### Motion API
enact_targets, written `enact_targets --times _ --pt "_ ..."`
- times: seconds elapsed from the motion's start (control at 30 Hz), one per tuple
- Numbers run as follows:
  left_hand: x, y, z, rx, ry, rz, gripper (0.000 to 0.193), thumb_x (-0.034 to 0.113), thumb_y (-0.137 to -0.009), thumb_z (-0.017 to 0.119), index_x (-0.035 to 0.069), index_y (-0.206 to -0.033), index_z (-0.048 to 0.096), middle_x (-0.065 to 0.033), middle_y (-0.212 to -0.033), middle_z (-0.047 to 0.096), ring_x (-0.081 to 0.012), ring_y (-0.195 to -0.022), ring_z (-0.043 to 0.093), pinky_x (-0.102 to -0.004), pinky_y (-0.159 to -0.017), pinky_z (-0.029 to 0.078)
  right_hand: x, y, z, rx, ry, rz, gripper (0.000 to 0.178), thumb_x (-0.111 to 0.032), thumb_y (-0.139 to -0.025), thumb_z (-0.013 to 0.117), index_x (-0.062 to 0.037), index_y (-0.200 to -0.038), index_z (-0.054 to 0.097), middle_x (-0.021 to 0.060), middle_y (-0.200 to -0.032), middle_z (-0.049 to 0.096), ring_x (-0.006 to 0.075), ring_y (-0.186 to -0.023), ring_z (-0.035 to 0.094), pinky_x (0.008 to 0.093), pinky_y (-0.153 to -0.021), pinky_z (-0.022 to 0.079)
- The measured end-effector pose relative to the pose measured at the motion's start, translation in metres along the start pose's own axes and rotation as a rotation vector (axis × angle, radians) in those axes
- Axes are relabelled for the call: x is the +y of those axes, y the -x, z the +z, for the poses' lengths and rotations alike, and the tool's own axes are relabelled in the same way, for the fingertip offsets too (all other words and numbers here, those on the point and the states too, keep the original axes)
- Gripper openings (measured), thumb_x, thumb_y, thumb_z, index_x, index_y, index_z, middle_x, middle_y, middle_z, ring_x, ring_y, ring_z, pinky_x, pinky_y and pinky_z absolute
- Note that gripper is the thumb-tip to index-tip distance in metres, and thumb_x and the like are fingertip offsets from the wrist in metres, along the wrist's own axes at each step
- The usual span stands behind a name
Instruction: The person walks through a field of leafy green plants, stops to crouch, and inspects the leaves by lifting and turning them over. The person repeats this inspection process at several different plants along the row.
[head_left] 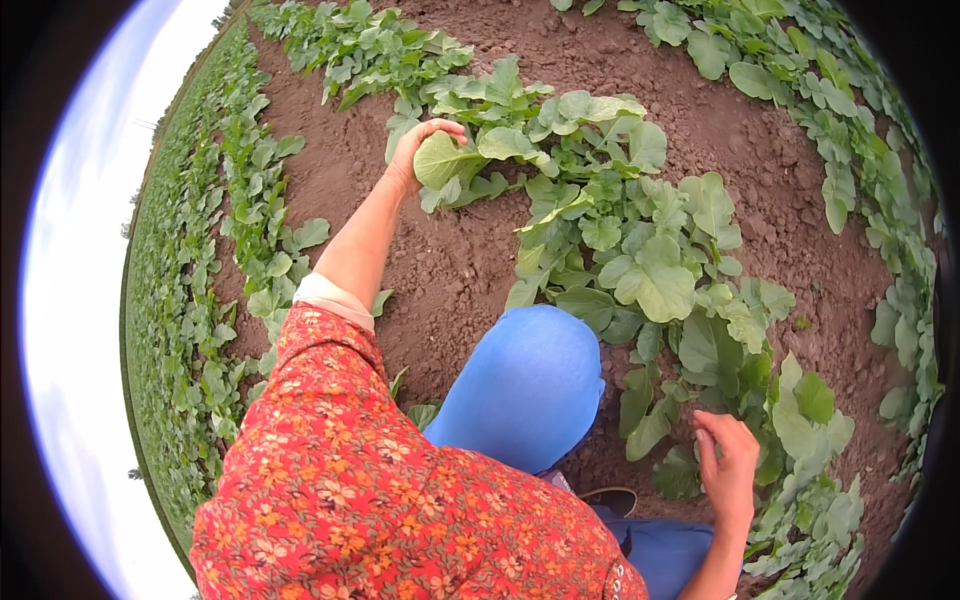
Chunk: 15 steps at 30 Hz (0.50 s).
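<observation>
Stretched out ahead, my left hand [422, 150] curls around a broad pale-green leaf [443, 162] at the left edge of a row of leafy plants [600, 230]. The leaf covers part of the palm and some of the fingers. Low on the right, my right hand [730, 462] hangs beside the near plants' leaves [652, 425]. Its fingers are loosely bent, with the thumb apart from them, and nothing shows in its grasp.
My bent knee in blue trousers [525, 385] is close to the row's left side. Brown soil [440, 265] runs between the rows. Another crop row [800, 75] lies to the right, with more rows [180, 290] at the left. Part of a shoe [612, 498] shows below the knee.
</observation>
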<state>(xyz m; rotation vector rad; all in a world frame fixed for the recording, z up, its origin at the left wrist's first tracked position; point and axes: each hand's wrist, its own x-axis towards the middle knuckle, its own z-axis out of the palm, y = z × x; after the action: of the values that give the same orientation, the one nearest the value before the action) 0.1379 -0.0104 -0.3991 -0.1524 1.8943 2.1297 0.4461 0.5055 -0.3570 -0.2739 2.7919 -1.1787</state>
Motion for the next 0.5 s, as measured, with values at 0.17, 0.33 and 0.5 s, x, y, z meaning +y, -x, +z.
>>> enact_targets --times 0.17,0.33,0.5 --pt "-0.009 -0.002 0.007 0.087 0.015 -0.002 0.033 0.027 -0.098 0.046 0.004 -0.111 0.066 -0.0085 -0.105 0.069 -0.0191 -0.090 0.064 -0.0333 -0.084 0.054 0.001 0.000 -0.001 0.010 0.009 0.017 0.022 0.005 -0.078 0.067 -0.0013 -0.099 0.068 0.0125 -0.085 0.068 0.0299 -0.077 0.064 0.0380 -0.072 0.049" --pt "-0.054 -0.003 -0.041 0.714 -0.315 0.107 0.033 0.022 -0.094 0.057 0.003 -0.120 0.063 -0.0118 -0.124 0.062 -0.0206 -0.114 0.057 -0.0358 -0.094 0.047 -0.002 -0.001 0.000 -0.001 0.010 -0.007 0.022 0.005 -0.078 0.067 -0.0015 -0.099 0.069 0.0125 -0.085 0.068 0.0298 -0.077 0.064 0.0382 -0.072 0.050" --pt "-0.107 0.012 -0.050 0.881 -0.576 -0.248 0.044 0.024 -0.091 0.065 0.003 -0.129 0.057 -0.0109 -0.118 0.063 -0.0185 -0.106 0.058 -0.0357 -0.088 0.047 0.001 -0.002 0.002 0.013 -0.004 -0.015 0.021 0.005 -0.078 0.068 -0.0017 -0.098 0.069 0.0124 -0.085 0.068 0.0297 -0.077 0.064 0.0380 -0.072 0.050"
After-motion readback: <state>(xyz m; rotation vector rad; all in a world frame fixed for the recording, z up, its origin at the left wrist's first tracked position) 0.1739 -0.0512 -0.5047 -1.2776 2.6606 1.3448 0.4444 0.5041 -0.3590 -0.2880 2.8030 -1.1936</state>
